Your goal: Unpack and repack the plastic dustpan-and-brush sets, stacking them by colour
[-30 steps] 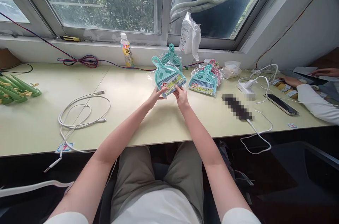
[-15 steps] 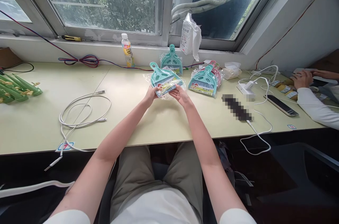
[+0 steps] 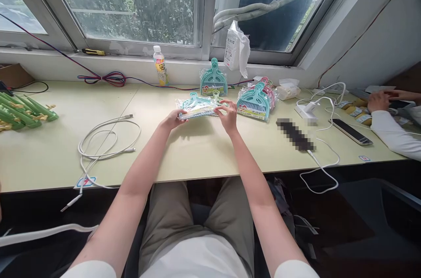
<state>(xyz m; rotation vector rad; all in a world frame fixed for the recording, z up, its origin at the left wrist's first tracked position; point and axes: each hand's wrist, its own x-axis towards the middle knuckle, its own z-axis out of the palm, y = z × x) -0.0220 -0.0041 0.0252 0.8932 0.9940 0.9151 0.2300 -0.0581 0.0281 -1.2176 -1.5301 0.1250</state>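
A turquoise mini dustpan and brush set (image 3: 194, 105) in clear wrap is held above the table, tipped nearly flat. My left hand (image 3: 173, 120) grips its left end, fingers closed on the wrapper. At the right end my right hand (image 3: 227, 115) pinches the package between thumb and fingers. Just behind it a pale green handle (image 3: 216, 95) shows; whether it belongs to a second held set I cannot tell. Another wrapped turquoise set (image 3: 213, 83) leans against the wall behind. To the right of my right hand stands a turquoise set (image 3: 254, 105) with a pink set (image 3: 268, 87) behind.
A drink bottle (image 3: 160, 66) and a tissue pack (image 3: 234, 48) stand at the back. White cable (image 3: 86, 151) lies coiled at left, beyond it green bundled items (image 3: 24, 111). At right are a phone (image 3: 351, 131), a charger (image 3: 306, 110) and another person's hand (image 3: 378, 101).
The held set has been tipped flatter and shifted slightly left. My left hand moved left, and my right hand went from an open-palmed support to a pinch. The pale green handle has come into view.
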